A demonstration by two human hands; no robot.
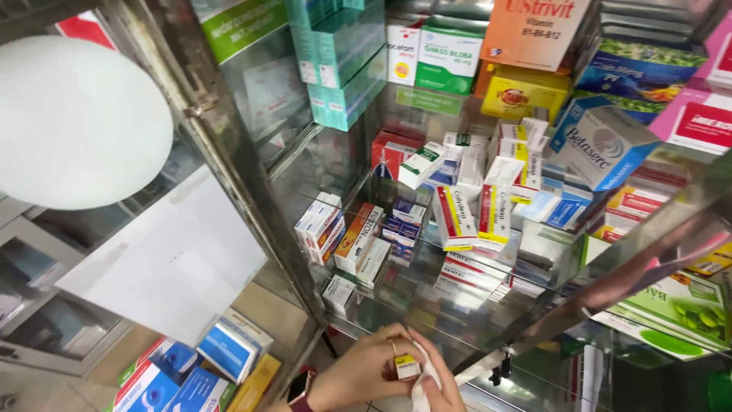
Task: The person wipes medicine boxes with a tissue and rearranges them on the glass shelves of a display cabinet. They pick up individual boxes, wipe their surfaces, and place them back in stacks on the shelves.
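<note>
Bottom centre of frame: left hand (364, 371) pinches a small white-and-yellow box (406, 367) between thumb and fingers. Right hand (436, 387), just beside and touching it, is closed on a white cloth (422, 394) under the box. Above them, a glass cabinet (229, 164); its shelves carry many medicine cartons (465, 217), standing and leaning. Lower left: blue cartons (226, 351) stacked.
</note>
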